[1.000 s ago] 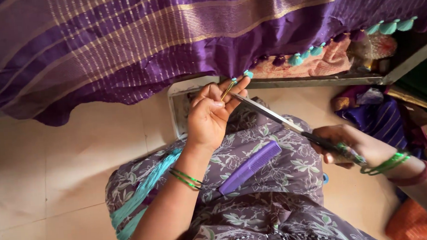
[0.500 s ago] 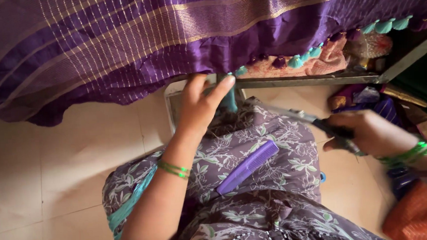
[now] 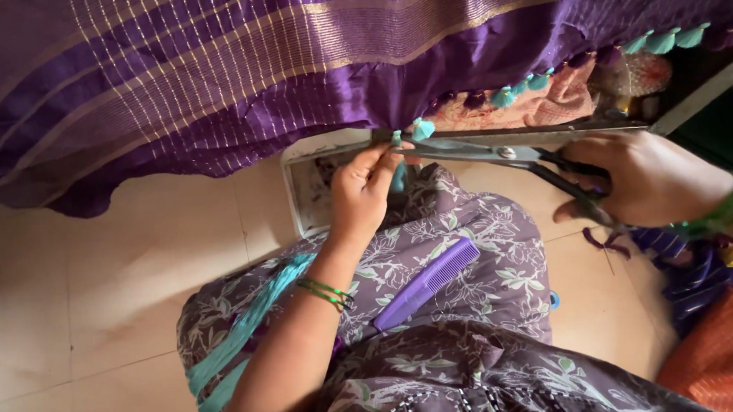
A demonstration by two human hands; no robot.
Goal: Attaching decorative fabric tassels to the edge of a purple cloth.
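A purple cloth with gold stripes (image 3: 234,62) hangs across the top, its lower edge fringed with teal tassels (image 3: 663,42) and purple ones. My left hand (image 3: 361,189) pinches one teal tassel (image 3: 398,175) at that edge. My right hand (image 3: 641,179) grips the black handles of long scissors (image 3: 497,151), whose blades point left and reach the pinched tassel by my left fingers. A purple comb (image 3: 425,284) lies on my lap, on the purple floral dress (image 3: 469,251). Green bangles sit on both wrists.
A white tray (image 3: 299,193) lies on the beige tiled floor (image 3: 95,295) under the cloth's edge. Pink fabric (image 3: 545,105) and a metal frame bar (image 3: 621,124) sit behind the scissors. Blue and orange fabrics (image 3: 716,330) pile at the right.
My right hand has swung the scissors up from a low diagonal to nearly level, blades now at the tassel. My left hand has shifted from an open pose to pinching the tassel.
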